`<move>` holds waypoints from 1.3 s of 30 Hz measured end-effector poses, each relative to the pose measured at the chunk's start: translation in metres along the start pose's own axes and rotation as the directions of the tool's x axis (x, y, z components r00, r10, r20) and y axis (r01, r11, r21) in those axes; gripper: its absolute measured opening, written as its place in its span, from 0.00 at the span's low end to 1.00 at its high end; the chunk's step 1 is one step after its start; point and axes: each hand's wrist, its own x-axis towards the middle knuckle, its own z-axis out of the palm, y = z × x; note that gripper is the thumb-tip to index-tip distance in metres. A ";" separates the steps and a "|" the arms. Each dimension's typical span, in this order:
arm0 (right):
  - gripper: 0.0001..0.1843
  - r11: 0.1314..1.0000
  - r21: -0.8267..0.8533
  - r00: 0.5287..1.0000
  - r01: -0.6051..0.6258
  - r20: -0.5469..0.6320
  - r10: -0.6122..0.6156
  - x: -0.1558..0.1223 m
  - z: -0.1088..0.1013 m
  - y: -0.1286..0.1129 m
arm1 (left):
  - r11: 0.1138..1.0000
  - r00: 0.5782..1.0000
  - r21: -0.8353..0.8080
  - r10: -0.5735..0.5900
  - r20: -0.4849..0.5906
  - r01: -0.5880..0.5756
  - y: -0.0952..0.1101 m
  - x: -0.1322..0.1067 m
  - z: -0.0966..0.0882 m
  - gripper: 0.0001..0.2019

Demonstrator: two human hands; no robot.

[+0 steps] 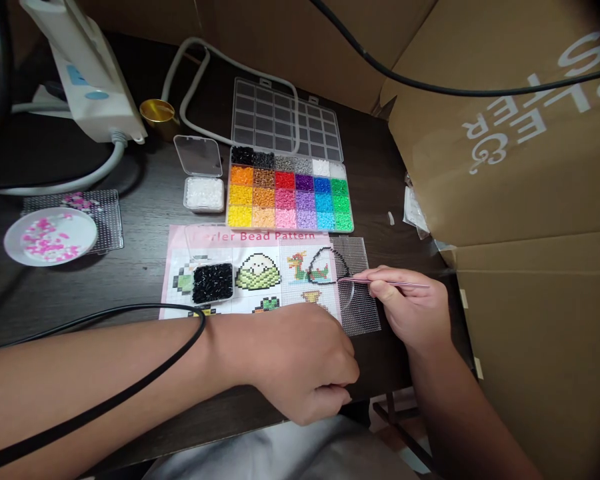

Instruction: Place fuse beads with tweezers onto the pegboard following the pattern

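My right hand [415, 310] pinches slim pink tweezers [400, 283], their tips at the lower right of a black bead outline [322, 250]. That outline forms a rounded loop on a clear pegboard [365, 313], which overlaps the right side of a printed Perler bead pattern sheet [166, 293]. Closed in a fist, my left hand [305, 360] rests near the front of the sheet, hiding part of it and the board's lower left; nothing sticks out of it. A small clear box of black beads [213, 283] stands open on the sheet, left of the outline.
Behind the sheet lies an open compartment box [290, 229] of coloured beads. Left of it are a box of white beads [203, 193], a gold cup [159, 119] and a white dish [13, 243] with pink beads. A black cable [145, 373] crosses my left forearm. Cardboard [535, 300] walls the right side.
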 end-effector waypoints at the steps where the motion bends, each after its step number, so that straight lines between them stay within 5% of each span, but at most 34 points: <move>1: 0.12 1.000 -0.005 1.000 0.006 -0.002 -0.006 0.000 0.000 0.000 | 1.000 1.000 -0.003 0.002 -0.007 -0.002 0.000 0.000 0.000 0.11; 39: 0.07 1.000 -0.010 1.000 -0.007 -0.020 0.007 0.001 0.001 -0.003 | 1.000 1.000 -0.002 -0.007 -0.017 0.007 0.000 0.000 0.000 0.11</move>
